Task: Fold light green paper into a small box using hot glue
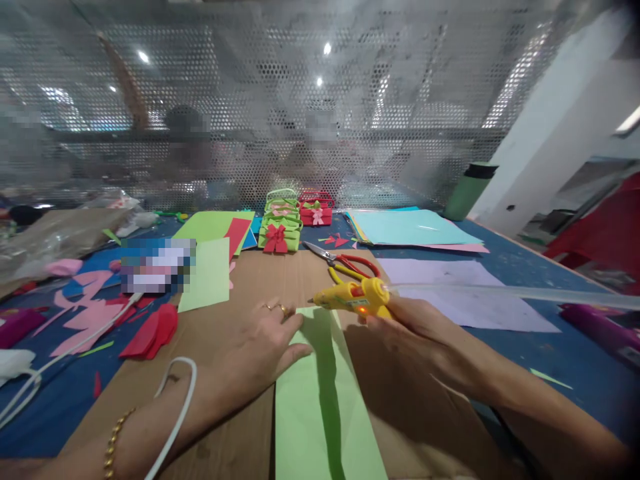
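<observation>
Right hand [415,327] grips the yellow glue gun [353,298], nozzle at the green paper strip's [320,400] far end; left hand [260,347] presses flat on that strip's left edge.

— What can't you make out?
— The green sheet [320,400] runs off the bottom edge. A blurred patch [156,265] covers something on the blue mat.
— And behind?
— People past the mesh [350,120] are only hazy shapes. The glue stick [525,293] leaves the frame at right.
</observation>
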A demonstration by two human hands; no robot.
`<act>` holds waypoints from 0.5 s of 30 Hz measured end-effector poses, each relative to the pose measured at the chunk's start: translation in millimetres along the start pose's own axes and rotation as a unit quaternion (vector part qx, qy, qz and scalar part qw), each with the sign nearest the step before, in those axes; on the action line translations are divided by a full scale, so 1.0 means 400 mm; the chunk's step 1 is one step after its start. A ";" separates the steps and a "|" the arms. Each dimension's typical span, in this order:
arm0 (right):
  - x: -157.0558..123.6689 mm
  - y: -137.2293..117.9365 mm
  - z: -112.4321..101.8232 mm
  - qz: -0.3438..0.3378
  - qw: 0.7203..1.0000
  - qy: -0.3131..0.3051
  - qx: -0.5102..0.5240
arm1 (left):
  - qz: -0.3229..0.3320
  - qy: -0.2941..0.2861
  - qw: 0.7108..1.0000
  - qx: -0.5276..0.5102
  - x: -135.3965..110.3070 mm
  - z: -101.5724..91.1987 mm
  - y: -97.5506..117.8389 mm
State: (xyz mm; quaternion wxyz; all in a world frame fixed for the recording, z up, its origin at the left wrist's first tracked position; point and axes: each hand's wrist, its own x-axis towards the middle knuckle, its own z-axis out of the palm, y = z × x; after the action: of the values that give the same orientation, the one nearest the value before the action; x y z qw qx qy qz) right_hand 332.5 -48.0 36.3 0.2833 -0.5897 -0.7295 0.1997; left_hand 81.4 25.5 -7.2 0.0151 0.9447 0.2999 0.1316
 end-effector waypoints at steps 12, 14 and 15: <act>0.016 -0.032 0.006 0.024 0.997 -0.039 -0.059 | 0.037 0.014 0.997 0.064 -0.019 0.007 0.002; 0.021 -0.033 0.007 0.022 0.996 -0.045 -0.067 | 0.038 0.017 0.997 0.068 -0.021 0.009 0.003; 0.024 -0.034 0.007 0.022 0.996 -0.048 -0.073 | 0.039 0.020 0.997 0.070 -0.023 0.010 0.003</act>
State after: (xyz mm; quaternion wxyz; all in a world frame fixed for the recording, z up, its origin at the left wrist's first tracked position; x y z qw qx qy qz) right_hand 319.3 -41.7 44.2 0.2002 -0.6146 -0.7414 0.1803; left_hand 75.9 19.7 -13.1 -0.0623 0.9516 0.2716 0.1297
